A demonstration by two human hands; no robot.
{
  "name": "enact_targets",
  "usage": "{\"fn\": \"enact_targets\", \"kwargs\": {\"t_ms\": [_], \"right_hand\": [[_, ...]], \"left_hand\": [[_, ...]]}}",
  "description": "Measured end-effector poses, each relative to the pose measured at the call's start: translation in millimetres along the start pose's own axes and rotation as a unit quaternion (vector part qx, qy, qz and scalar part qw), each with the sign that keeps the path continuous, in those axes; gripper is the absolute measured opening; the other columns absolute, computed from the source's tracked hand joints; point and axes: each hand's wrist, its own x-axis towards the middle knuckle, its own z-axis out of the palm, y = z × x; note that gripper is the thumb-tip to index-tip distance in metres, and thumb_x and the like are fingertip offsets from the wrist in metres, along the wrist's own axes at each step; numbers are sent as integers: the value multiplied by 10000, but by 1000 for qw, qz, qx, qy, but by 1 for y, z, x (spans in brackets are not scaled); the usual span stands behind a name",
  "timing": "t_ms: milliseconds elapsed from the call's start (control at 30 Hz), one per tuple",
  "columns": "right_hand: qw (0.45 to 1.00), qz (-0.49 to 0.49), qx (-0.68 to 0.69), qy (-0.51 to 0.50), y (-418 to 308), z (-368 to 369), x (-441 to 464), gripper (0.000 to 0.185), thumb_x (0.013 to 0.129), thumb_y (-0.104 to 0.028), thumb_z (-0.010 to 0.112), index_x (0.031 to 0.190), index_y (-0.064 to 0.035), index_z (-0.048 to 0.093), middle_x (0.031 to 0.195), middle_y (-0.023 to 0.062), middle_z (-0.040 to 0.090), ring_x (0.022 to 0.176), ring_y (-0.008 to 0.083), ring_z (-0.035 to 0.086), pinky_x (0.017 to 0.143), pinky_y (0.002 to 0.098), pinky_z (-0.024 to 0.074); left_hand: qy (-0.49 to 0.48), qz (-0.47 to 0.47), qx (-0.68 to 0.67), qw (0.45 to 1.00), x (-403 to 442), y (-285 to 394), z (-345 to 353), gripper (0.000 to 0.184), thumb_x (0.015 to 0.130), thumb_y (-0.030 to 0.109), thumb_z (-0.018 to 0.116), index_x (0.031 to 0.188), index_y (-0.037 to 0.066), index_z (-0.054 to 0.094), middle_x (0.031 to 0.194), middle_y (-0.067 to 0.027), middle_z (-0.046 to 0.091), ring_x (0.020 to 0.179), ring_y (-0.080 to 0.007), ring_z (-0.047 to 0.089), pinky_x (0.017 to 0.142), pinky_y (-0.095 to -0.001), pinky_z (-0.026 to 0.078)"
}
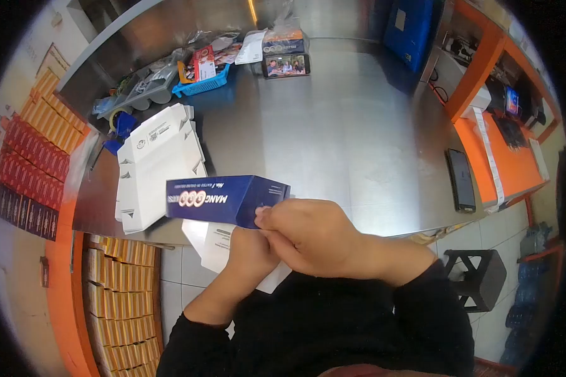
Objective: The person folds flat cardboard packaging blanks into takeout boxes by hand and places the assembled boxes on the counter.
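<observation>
A dark blue printed cardboard box point(223, 200), partly folded, is held in front of me at the table's near edge. White panels of it spread out below, under my wrists. My right hand point(314, 235) is closed on the box's right end, its thumb and finger at the corner. My left hand point(251, 251) is closed against the underside near the white panel, and its fingers are partly hidden behind the box and the right hand. Just left of the box, a stack of flat white box blanks point(160, 166) lies on the metal table.
A blue basket point(201, 85) of packets and a grey tray point(141, 94) stand at the back left, near a tape dispenser point(122, 125). A phone point(287, 66) leans at the back; another phone point(461, 180) lies right. A black stool point(478, 276) stands on the floor.
</observation>
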Motion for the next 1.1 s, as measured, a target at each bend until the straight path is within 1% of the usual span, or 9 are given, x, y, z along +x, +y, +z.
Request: {"fn": "enact_targets", "kwargs": {"t_ms": [100,233,300,500,567,733,833,967,1100], "right_hand": [[992,63,108,27,-2,-4,-7,84,741,-53,665,801,-14,622,781,115,641,752,259,642,636,294,522],[993,112,-10,23,16,-7,-9,40,731,-25,671,752,-21,638,727,95,612,650,251,598,590,320,491],[993,66,49,87,18,-10,-12,84,743,-35,666,822,-11,667,733,90,620,666,235,603,595,309,495],[998,32,46,9,5,-29,-31,407,798,-66,596,1198,-35,524,1158,162,511,1036,341,498,895,407,402],[991,45,107,-62,6,-35,-40,388,784,-74,613,1164,-32,548,1134,154,533,1005,333,515,878,404,417],[998,-47,20,-27,8,-72,-36,323,743,-109,667,1062,-85,620,1110,140,571,1030,310,535,877,406,429],[985,-9,-159,70,42,-73,-17,324,786,-218,648,1089,-107,624,1158,123,580,1034,324,545,942,460,376],[976,59,-210,20,85,-80,-8,307,825,-278,616,1090,-124,643,1105,108,621,1043,288,550,959,470,359],[948,189,-125,-225,49,-98,-20,282,847,-295,599,1058,-120,669,1036,79,660,1025,258,559,945,450,357]], "left_hand": [[-34,8,30,999,1,11,-6,279,811,101,596,1045,-37,530,752,-179,632,680,-371,628,589,-404,492],[51,-80,-38,995,6,33,-9,333,804,79,614,1067,-46,453,762,-182,638,697,-370,633,584,-397,494],[51,24,4,998,13,35,-15,375,802,52,619,1086,-49,396,782,-174,647,708,-365,640,592,-380,501],[70,45,-155,984,38,38,-40,382,781,4,576,1131,-56,437,982,-255,594,849,-416,607,741,-388,516],[-74,132,106,983,40,22,-49,384,708,-34,552,1088,-33,496,924,-207,595,879,-405,584,845,-459,483],[-184,242,223,926,24,-32,-25,277,710,3,522,941,149,566,958,-40,579,1031,-257,524,1025,-528,301],[-189,255,264,911,11,-53,-14,227,737,52,526,938,149,563,1024,-29,573,1084,-249,501,1046,-523,274],[-51,234,315,918,11,-45,-20,240,740,95,540,970,158,572,1063,-10,571,1088,-268,491,971,-476,309],[68,298,276,911,-9,-19,-40,318,685,143,605,1002,167,584,1092,-11,565,1101,-280,476,926,-458,321]]}}
